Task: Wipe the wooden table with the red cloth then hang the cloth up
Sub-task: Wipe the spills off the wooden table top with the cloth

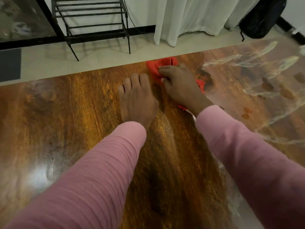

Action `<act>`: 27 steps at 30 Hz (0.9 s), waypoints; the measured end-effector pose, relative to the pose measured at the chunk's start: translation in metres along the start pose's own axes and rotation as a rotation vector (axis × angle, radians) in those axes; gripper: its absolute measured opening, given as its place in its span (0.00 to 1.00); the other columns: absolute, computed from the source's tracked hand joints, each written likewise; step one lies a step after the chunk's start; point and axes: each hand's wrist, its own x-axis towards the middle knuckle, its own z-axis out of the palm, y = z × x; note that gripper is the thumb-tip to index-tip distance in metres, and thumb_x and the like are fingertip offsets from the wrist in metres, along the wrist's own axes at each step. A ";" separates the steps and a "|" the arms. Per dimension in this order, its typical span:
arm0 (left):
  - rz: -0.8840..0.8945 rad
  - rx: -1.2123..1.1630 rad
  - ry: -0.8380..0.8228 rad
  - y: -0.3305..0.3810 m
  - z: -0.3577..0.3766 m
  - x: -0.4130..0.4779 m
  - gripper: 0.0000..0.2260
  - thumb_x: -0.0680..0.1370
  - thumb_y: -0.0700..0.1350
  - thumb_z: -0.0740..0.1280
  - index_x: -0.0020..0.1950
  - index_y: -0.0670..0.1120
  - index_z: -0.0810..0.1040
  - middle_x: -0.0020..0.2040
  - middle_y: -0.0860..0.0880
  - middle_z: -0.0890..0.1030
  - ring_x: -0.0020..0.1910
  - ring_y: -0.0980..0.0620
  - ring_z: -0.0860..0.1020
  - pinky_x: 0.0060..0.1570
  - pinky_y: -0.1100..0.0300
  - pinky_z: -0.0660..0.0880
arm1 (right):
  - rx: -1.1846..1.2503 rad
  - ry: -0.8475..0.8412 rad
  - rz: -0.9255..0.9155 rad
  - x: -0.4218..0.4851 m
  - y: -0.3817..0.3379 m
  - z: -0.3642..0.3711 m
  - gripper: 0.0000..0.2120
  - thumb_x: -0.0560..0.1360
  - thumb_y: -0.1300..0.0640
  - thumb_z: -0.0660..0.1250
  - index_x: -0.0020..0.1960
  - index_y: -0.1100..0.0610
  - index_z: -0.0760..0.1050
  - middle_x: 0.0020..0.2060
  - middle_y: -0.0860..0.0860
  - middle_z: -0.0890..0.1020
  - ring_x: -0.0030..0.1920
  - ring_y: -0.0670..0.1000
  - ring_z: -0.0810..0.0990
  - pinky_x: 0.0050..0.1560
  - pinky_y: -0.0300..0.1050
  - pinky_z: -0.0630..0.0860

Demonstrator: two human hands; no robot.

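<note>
The right hand (179,86) grips the bunched red cloth (162,66) near the wooden table's (66,121) far edge. Beside the cloth, the left hand (136,100) lies flat, fingers maybe slightly apart.

Red cloth (162,66), pink sleeves (102,164)

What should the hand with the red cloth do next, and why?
Probably drag the red cloth back toward the body. The right hand has it bunched at the far edge of the wooden table, so nothing beyond is left to wipe. The left hand lies flat beside it.
</note>
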 end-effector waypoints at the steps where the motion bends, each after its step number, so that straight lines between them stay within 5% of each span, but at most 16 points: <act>1: -0.002 -0.001 -0.001 -0.001 0.001 0.000 0.12 0.74 0.43 0.55 0.56 0.45 0.70 0.53 0.45 0.73 0.50 0.44 0.70 0.50 0.51 0.64 | -0.012 -0.009 -0.028 -0.003 0.005 -0.002 0.16 0.77 0.59 0.60 0.64 0.54 0.76 0.64 0.49 0.77 0.59 0.54 0.71 0.59 0.44 0.64; 8: 0.002 0.020 0.004 -0.001 0.004 0.001 0.10 0.74 0.42 0.58 0.55 0.44 0.70 0.52 0.43 0.73 0.50 0.43 0.70 0.51 0.49 0.65 | -0.064 0.055 0.464 -0.005 0.078 -0.037 0.15 0.76 0.60 0.58 0.58 0.55 0.78 0.51 0.56 0.81 0.51 0.58 0.77 0.57 0.56 0.74; 12: 0.002 0.024 0.016 -0.001 0.005 0.001 0.11 0.74 0.42 0.57 0.56 0.44 0.70 0.53 0.43 0.73 0.50 0.42 0.71 0.51 0.48 0.66 | 0.062 0.054 0.359 -0.022 0.037 -0.025 0.11 0.76 0.61 0.59 0.51 0.55 0.79 0.50 0.55 0.80 0.54 0.57 0.75 0.58 0.51 0.72; 17: 0.000 0.006 0.012 0.000 0.006 0.002 0.11 0.75 0.43 0.58 0.56 0.45 0.70 0.54 0.44 0.73 0.52 0.43 0.71 0.53 0.47 0.67 | 0.017 0.053 0.036 -0.065 -0.008 -0.011 0.15 0.76 0.61 0.61 0.61 0.55 0.78 0.62 0.49 0.79 0.57 0.54 0.73 0.57 0.43 0.63; 23: 0.018 0.016 0.030 -0.002 0.006 0.001 0.10 0.75 0.42 0.58 0.56 0.44 0.70 0.54 0.43 0.73 0.52 0.42 0.70 0.53 0.46 0.65 | -0.045 0.096 0.463 -0.064 0.077 -0.050 0.10 0.73 0.62 0.60 0.49 0.59 0.79 0.47 0.56 0.82 0.50 0.58 0.77 0.46 0.44 0.68; 27: 0.039 0.038 0.039 0.002 0.003 0.001 0.12 0.74 0.41 0.56 0.55 0.43 0.71 0.52 0.42 0.74 0.50 0.41 0.71 0.51 0.47 0.65 | 0.026 0.077 0.371 -0.076 0.046 -0.041 0.06 0.73 0.63 0.61 0.43 0.58 0.76 0.44 0.51 0.81 0.50 0.57 0.76 0.48 0.44 0.69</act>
